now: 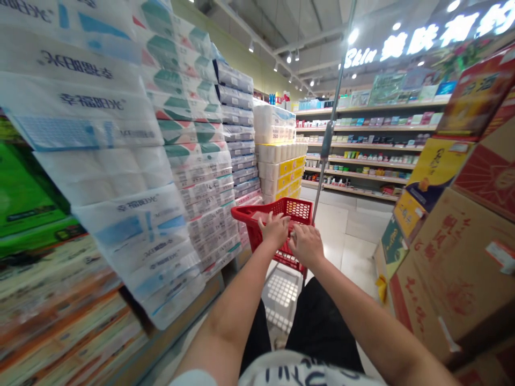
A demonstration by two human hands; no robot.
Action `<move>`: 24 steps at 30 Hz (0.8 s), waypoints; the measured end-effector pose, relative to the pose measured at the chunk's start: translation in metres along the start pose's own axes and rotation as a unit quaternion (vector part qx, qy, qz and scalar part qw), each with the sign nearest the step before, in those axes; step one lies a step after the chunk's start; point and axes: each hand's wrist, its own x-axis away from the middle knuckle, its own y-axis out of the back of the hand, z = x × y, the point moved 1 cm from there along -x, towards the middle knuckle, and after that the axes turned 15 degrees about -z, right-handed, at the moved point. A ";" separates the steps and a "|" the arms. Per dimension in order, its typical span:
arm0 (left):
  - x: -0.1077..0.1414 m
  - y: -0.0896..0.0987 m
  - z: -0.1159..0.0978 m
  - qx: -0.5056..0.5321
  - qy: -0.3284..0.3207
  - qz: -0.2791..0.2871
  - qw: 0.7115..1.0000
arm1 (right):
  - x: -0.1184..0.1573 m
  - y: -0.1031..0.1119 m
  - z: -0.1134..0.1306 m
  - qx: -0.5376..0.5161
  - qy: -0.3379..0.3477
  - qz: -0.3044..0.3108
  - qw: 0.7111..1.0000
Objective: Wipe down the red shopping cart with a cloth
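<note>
A red plastic shopping cart (254, 228) with a lattice basket stands in the aisle in front of my body. My left hand (276, 229) lies over the near side of the basket, its fingers spread apart. Right beside it, my right hand (307, 244) has its fingers bent and close together over the cart's near edge. The part under both palms is hidden by the hands. A thin grey pole (322, 166) rises from near the cart's right corner.
Tall stacks of wrapped tissue packs (132, 166) line the left side, with yellow-and-white packs (281, 174) further on. Cardboard boxes (462, 268) are piled at the right. Pale tiled floor (341, 236) leads toward stocked shelves (370, 128) at the back.
</note>
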 end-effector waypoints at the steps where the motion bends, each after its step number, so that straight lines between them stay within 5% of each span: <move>1: 0.001 -0.001 -0.001 0.005 -0.002 0.012 1.000 | 0.000 -0.002 0.006 -0.005 0.012 0.004 1.000; 8: -0.008 0.012 0.042 0.023 -0.002 0.018 1.000 | -0.006 -0.010 0.017 -0.115 0.106 0.063 0.986; 15: -0.014 0.020 0.075 0.048 -0.012 0.023 0.999 | -0.006 -0.020 0.023 -0.210 0.063 0.053 0.974; 24: -0.021 0.036 0.105 0.041 0.005 0.032 0.999 | -0.002 -0.027 0.084 -0.163 0.029 0.049 0.985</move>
